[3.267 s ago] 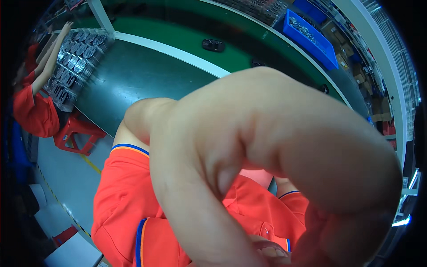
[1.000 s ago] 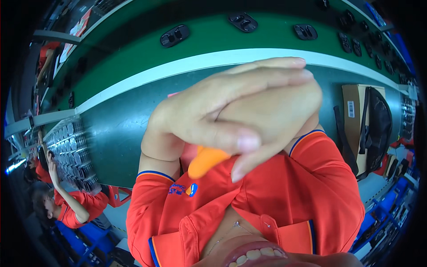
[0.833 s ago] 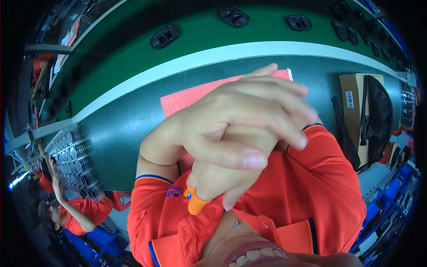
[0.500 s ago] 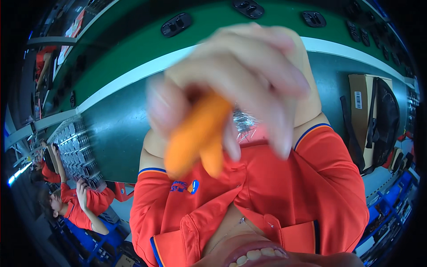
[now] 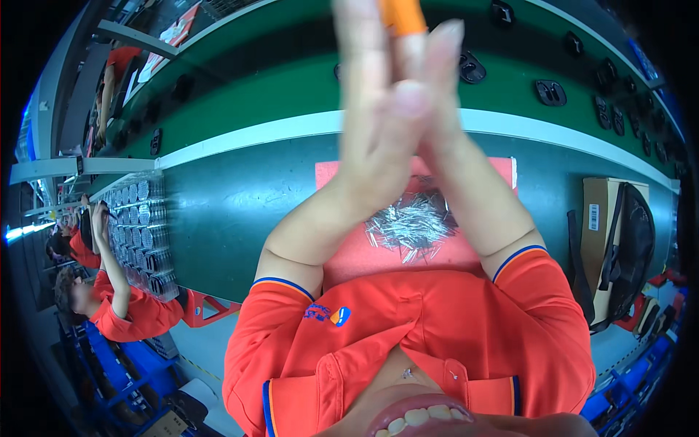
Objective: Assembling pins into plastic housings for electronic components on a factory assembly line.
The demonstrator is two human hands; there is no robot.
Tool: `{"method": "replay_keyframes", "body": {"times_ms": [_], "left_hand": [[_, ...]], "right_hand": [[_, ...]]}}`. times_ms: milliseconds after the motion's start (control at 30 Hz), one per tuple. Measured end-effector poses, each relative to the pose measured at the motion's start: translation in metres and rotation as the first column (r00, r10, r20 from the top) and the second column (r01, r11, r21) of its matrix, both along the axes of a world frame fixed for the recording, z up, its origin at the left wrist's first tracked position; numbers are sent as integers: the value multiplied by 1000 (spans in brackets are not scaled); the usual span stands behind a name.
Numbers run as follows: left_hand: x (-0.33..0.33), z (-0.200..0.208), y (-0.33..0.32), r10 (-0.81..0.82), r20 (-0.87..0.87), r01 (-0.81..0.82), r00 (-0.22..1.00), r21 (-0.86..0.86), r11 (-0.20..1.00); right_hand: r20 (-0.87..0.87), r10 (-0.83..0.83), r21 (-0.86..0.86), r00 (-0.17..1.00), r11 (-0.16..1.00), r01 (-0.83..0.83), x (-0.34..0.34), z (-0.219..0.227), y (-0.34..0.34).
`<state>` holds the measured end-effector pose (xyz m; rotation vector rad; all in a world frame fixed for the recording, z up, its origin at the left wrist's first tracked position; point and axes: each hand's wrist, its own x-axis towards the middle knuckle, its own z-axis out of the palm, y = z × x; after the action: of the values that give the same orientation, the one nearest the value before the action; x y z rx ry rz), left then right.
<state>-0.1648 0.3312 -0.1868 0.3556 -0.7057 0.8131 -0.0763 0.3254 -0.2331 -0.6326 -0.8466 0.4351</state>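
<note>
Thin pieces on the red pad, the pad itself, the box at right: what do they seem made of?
Thin pieces: probably metal, bright silvery glints.
Red pad: matte, evenly coloured; perhaps foam, but the look leaves it open.
Box: likely cardboard, plain brown with flat, dull sides.

Opens wide at left, narrows at right.
Runs free over the dark green tabletop (image 5: 218, 211) from the clear plastic trays (image 5: 142, 222) to the left forearm (image 5: 313, 224); squeezes between the right forearm (image 5: 488, 200) and the black strap (image 5: 575, 251) beside the cardboard box (image 5: 597, 240). Is blocked midway by the left hand (image 5: 365, 109) and right hand (image 5: 440, 91), raised close together, and by metal pins (image 5: 411, 226) heaped on the red mat (image 5: 360, 251).
</note>
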Motion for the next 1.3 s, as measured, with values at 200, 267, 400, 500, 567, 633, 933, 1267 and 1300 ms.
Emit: {"method": "replay_keyframes", "body": {"times_ms": [200, 267, 400, 500, 567, 633, 933, 1267, 1300], "left_hand": [[3, 0, -1, 298, -168, -236, 940, 314, 920], [7, -2, -1, 390, -205, -281, 898, 417, 865], [6, -2, -4, 612, -236, -363, 755, 627, 689], [9, -4, -6, 748, -216, -374, 628, 759, 533], [10, -6, -6, 818, -183, -359, 546, 831, 425], [14, -10, -7, 878, -131, -340, 461, 887, 311], [16, -36, -42, 883, 115, -288, 455, 957, 24], [22, -18, -10, 922, 303, -326, 241, 920, -217], [19, -17, -7, 928, 331, -294, 171, 916, -273]], "right_hand": [[93, 311, -473, 946, 849, -233, -6, -23, -38], [111, 294, -472, 949, 856, -210, -12, -17, -45], [169, 282, -446, 945, 876, -182, -29, 6, -50], [217, 257, -427, 942, 893, -145, -34, 21, -51], [240, 240, -418, 941, 900, -122, -31, 27, -51], [150, 101, -341, 984, 939, -44, -23, 33, -50], [-158, 16, -12, 987, 1000, -18, 4, 69, -57], [-288, -86, -103, 954, 993, 58, 0, 48, -52], [-316, -60, -101, 947, 994, 29, 2, 44, -53]]}}
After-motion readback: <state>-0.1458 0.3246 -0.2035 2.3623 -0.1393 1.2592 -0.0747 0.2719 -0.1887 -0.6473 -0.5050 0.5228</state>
